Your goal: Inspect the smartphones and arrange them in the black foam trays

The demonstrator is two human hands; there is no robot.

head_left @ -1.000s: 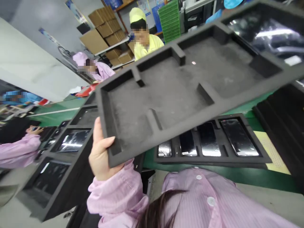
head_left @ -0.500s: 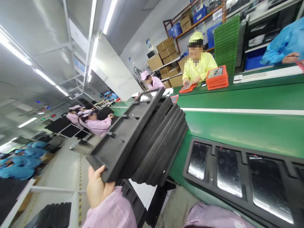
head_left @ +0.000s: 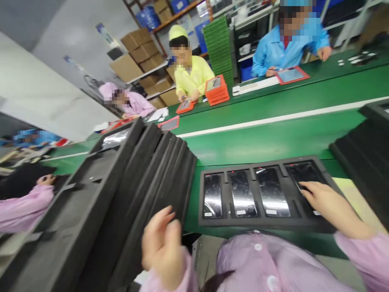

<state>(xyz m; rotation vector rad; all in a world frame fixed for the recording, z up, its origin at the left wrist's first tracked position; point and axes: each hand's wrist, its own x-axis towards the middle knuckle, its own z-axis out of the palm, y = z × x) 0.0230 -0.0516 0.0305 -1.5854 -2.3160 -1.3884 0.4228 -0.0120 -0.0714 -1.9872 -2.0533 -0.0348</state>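
A black foam tray point(head_left: 225, 221) lies on the green bench, with dark glossy phone screens point(head_left: 270, 190) in its slots. My right hand point(head_left: 328, 202) reaches over the rightmost screen point(head_left: 304, 172), fingers stretched out at its surface; whether they touch it I cannot tell. My left hand point(head_left: 165, 247) is blurred by motion and hangs in the air between the tray and a tall stack of black foam trays point(head_left: 146, 174). Its fingers are partly bent and apart, with nothing visible in them. One screen point(head_left: 115, 139) shows in the far slot of the stack's top tray.
Another stack of black foam trays point(head_left: 364, 162) stands at the right, near a yellowish sheet point(head_left: 358, 198). Across the green bench point(head_left: 225, 142), workers in yellow, blue and pink handle red-framed panels. A pile of these panels point(head_left: 217, 91) sits by the yellow-clad worker point(head_left: 194, 69).
My left hand has let go of the stack's top tray and moved right. My right hand has come into view over the tray of screens. The view has swung to the right.
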